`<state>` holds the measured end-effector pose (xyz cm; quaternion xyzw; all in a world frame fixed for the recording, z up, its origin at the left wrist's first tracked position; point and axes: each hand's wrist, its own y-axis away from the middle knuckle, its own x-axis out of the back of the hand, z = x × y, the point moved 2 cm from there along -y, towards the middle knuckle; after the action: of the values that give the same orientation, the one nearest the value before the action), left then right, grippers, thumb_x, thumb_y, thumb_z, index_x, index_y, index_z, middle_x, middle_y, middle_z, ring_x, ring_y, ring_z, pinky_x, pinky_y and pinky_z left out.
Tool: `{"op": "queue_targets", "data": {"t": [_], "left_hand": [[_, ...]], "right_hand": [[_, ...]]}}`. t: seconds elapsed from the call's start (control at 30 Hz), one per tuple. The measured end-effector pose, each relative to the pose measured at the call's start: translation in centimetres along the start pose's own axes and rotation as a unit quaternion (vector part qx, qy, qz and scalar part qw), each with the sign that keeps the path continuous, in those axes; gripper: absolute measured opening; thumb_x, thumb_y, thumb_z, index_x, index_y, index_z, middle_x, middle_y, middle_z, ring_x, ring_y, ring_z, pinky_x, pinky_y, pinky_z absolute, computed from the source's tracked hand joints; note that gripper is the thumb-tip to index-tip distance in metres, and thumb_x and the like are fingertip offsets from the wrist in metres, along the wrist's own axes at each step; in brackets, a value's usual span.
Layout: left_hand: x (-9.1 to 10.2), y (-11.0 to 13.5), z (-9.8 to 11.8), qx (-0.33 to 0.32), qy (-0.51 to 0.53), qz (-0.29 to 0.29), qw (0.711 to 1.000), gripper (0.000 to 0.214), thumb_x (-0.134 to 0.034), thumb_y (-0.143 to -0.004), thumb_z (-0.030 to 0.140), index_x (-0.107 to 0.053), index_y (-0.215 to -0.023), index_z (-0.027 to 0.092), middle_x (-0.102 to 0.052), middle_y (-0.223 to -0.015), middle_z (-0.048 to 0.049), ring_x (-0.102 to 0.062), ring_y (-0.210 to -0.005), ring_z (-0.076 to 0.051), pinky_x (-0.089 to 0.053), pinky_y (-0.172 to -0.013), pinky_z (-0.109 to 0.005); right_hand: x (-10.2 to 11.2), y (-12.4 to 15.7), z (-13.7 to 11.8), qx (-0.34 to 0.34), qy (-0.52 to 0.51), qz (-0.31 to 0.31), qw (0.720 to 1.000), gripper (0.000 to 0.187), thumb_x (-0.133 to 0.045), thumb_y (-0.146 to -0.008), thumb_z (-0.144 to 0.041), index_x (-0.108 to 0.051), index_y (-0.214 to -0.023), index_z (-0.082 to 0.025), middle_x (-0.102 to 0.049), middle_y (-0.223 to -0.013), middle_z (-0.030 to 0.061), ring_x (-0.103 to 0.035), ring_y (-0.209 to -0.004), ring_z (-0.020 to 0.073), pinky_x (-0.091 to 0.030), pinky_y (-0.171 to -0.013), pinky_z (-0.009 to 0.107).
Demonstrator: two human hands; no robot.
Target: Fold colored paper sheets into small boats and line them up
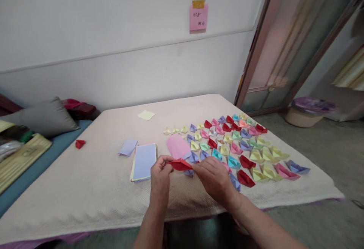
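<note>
A red folded paper boat (181, 164) is held up between my two hands above the front of the table. My left hand (162, 171) pinches its left end between thumb and fingers. At its right end, the fingers of my right hand (214, 175) are closed on the other tip. Just behind the boat lies a pink sheet of paper (178, 146) with a rounded top. Left of my left hand sits a stack of coloured paper (145, 162), a blue-lilac sheet uppermost. Several finished paper boats (236, 147) in many colours stand in rows on the right.
A lilac paper piece (127, 147), a pale yellow sheet (146, 115) and a crumpled-looking red paper piece (80, 143) lie on the cream cloth (93, 188). A grey pillow (51, 118) is at left. A pink note (198, 17) hangs on the wall; a lined bin (305, 116) stands right.
</note>
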<state>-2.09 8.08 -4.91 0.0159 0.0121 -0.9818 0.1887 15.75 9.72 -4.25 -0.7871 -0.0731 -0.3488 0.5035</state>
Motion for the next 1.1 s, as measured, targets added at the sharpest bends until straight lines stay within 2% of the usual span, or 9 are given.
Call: {"op": "queue_targets", "data": {"t": [0.13,0.3,0.43,0.57,0.7,0.77,0.93,1.03,1.1], "left_hand": [[-0.1,-0.1,-0.5,0.029,0.003,0.014,0.999,0.022,-0.055,-0.070,0.018,-0.060,-0.091,0.015,-0.069,-0.077,-0.0026,-0.059,-0.067,-0.014,-0.044,-0.064,-0.023],[-0.6,0.1,-0.1,0.001,-0.053,-0.012,0.999,0.030,-0.055,-0.076,0.023,-0.060,-0.105,0.017,-0.072,-0.092,-0.0074,-0.065,-0.080,-0.018,-0.047,-0.072,-0.027],[-1.1,0.7,0.1,-0.048,-0.102,-0.051,0.992,0.033,-0.051,-0.079,0.021,-0.059,-0.111,0.017,-0.071,-0.098,-0.0080,-0.065,-0.084,-0.019,-0.048,-0.076,-0.029],[-1.8,1.4,0.5,-0.084,-0.132,-0.099,0.983,0.036,-0.048,-0.078,0.016,-0.057,-0.114,0.018,-0.070,-0.103,-0.0074,-0.063,-0.092,-0.019,-0.046,-0.084,-0.030],[-2.5,1.9,0.6,-0.056,-0.079,-0.174,0.980,0.045,-0.049,-0.074,0.010,-0.051,-0.118,0.018,-0.070,-0.099,-0.0054,-0.064,-0.085,-0.017,-0.048,-0.079,-0.029],[-2.8,1.9,0.5,-0.030,-0.037,-0.191,0.980,0.046,-0.051,-0.073,0.010,-0.049,-0.118,0.018,-0.070,-0.098,-0.0061,-0.064,-0.083,-0.017,-0.049,-0.076,-0.029],[-3.7,2.0,-0.1,0.015,0.039,-0.198,0.979,0.054,-0.062,-0.067,0.012,-0.046,-0.119,0.018,-0.068,-0.102,-0.0073,-0.064,-0.091,-0.019,-0.050,-0.080,-0.030],[-3.9,2.1,-0.3,0.005,0.026,-0.170,0.985,0.052,-0.059,-0.070,0.013,-0.047,-0.120,0.018,-0.068,-0.099,-0.0067,-0.064,-0.084,-0.018,-0.051,-0.072,-0.028],[-3.8,2.0,-0.4,-0.005,0.014,-0.152,0.988,0.052,-0.055,-0.070,0.010,-0.047,-0.121,0.018,-0.067,-0.099,-0.0069,-0.064,-0.083,-0.017,-0.051,-0.072,-0.029]], "right_hand": [[-0.5,0.3,-0.2,0.016,0.006,-0.015,1.000,0.024,-0.047,-0.085,-0.005,-0.061,-0.099,-0.018,-0.065,-0.074,0.0035,-0.051,-0.071,0.0171,-0.035,-0.067,0.032],[-0.5,0.1,-0.3,-0.012,0.001,0.011,1.000,0.018,-0.050,-0.085,-0.007,-0.062,-0.093,-0.018,-0.063,-0.069,0.0024,-0.050,-0.068,0.0159,-0.034,-0.066,0.031],[-0.4,-0.1,-0.5,-0.027,-0.004,0.023,0.999,0.015,-0.051,-0.085,-0.009,-0.063,-0.085,-0.018,-0.060,-0.064,0.0021,-0.048,-0.065,0.0153,-0.034,-0.065,0.029],[-0.5,-0.3,-0.7,-0.041,0.005,-0.001,0.999,0.019,-0.049,-0.087,-0.014,-0.062,-0.075,-0.018,-0.057,-0.062,0.0020,-0.047,-0.064,0.0157,-0.032,-0.065,0.029],[-0.8,-0.3,-0.7,-0.068,0.010,-0.017,0.998,0.026,-0.046,-0.089,-0.018,-0.061,-0.068,-0.019,-0.057,-0.063,0.0020,-0.048,-0.064,0.0155,-0.031,-0.065,0.029],[-1.1,-0.3,-0.4,-0.094,0.012,-0.031,0.995,0.026,-0.046,-0.088,-0.018,-0.060,-0.066,-0.019,-0.057,-0.063,0.0015,-0.050,-0.064,0.0154,-0.032,-0.065,0.028],[-1.9,0.0,0.2,-0.141,-0.041,-0.045,0.988,0.019,-0.048,-0.086,-0.015,-0.060,-0.072,-0.019,-0.062,-0.069,0.0018,-0.055,-0.069,0.0156,-0.037,-0.069,0.028],[-1.8,0.0,0.3,-0.167,-0.069,-0.033,0.983,0.012,-0.052,-0.084,-0.015,-0.060,-0.077,-0.020,-0.062,-0.072,0.0020,-0.057,-0.073,0.0171,-0.041,-0.071,0.029],[-1.4,-0.1,0.3,-0.189,-0.088,-0.005,0.978,0.012,-0.058,-0.079,-0.014,-0.060,-0.088,-0.020,-0.063,-0.084,0.0045,-0.057,-0.085,0.0203,-0.043,-0.077,0.033]]}}
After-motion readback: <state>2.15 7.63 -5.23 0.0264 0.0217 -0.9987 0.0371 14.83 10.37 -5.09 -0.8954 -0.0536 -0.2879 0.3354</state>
